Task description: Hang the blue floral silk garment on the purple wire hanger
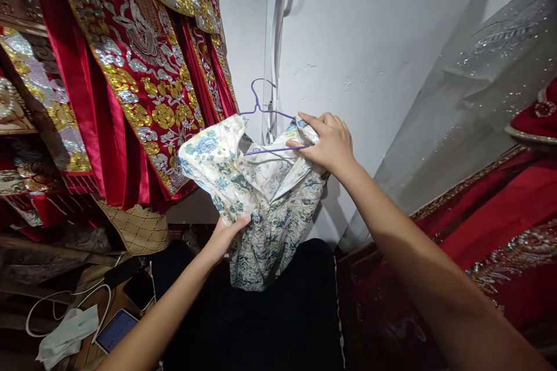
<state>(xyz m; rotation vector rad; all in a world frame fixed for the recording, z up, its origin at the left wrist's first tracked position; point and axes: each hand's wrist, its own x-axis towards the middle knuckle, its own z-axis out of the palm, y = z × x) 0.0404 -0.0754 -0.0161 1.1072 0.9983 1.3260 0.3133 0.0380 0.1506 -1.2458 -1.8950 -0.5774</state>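
Counter (pixel 93 301), wood, sits at lower left of frame, only partly in view. On it: 2 dark phones (pixel 130 281) side by side w/ screens off, near the counter's upper right part. Just below them, a 3rd phone (pixel 116 329) w/ a lit pale screen, tilted. White cable (pixel 65 298) loops across the left part & runs toward the phones. Crumpled white cloth (pixel 67 335) lies at bottom left, touching the lit phone's left edge. Black fabric (pixel 261 319) covers the surface right of the counter, bottom centre; can't tell what's under it.
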